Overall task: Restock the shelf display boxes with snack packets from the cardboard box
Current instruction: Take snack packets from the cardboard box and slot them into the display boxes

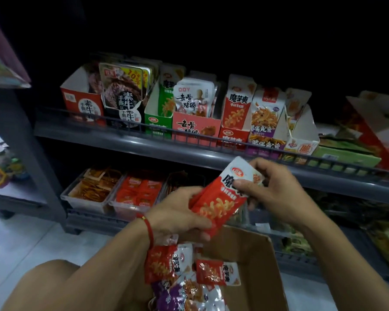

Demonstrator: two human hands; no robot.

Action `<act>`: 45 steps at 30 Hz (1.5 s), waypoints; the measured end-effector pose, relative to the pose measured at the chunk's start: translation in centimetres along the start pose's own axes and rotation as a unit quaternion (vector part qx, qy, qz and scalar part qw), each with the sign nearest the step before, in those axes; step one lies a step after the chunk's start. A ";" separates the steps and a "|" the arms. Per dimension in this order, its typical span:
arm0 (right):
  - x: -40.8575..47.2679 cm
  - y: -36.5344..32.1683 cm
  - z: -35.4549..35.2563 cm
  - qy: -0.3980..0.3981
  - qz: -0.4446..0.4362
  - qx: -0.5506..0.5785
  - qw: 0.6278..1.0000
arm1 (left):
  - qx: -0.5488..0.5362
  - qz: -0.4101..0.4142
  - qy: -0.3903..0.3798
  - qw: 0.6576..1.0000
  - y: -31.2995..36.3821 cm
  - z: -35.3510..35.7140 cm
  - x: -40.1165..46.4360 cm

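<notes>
My left hand [177, 212] and right hand [272, 187] both gripped red konjac snack packets [220, 203] above the cardboard box [256, 261]; the slick stack risked fanning apart and slipping before reaching the matching red display box [236, 117].

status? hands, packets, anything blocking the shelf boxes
Left hand and right hand both gripping red snack packets above cardboard box. Matching red display box on upper shelf, not yet reached. Path looks clear.
</notes>
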State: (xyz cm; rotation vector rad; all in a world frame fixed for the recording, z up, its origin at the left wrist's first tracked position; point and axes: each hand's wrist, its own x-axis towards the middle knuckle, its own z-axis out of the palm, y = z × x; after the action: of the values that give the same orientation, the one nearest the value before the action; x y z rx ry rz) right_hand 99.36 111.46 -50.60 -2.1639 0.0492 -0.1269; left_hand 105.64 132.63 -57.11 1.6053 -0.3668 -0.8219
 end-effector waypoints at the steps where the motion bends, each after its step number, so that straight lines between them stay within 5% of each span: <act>1: 0.6 -0.5 -0.2 0.012 0.001 0.006 1.000 | -0.005 0.030 0.033 0.999 0.4 -0.2 0.1; 16: 5.9 -6.0 -3.6 -0.084 -0.014 -0.118 0.989 | -0.072 0.116 0.030 0.990 3.7 -1.0 0.2; 22: 9.7 -8.3 -9.4 0.051 -0.081 -0.183 0.978 | -0.118 0.128 0.155 0.972 3.5 -3.2 0.1; 26: 13.1 -10.1 -12.0 0.128 -0.101 -0.312 0.936 | -0.119 0.122 0.185 0.968 3.3 -3.8 0.1; 33: 16.9 -10.6 -10.7 0.124 -0.096 -0.448 0.880 | -0.113 0.108 0.202 0.967 3.4 -4.3 0.3; 45: 20.0 -5.8 -6.0 0.117 -0.083 -0.526 0.839 | -0.083 0.089 0.193 0.974 3.8 -3.6 0.7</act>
State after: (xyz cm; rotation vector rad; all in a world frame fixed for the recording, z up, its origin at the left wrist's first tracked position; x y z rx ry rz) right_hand 118.45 108.04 -41.02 -3.2455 0.0838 -0.5790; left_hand 109.39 133.95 -53.65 1.5085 -0.1543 -0.3793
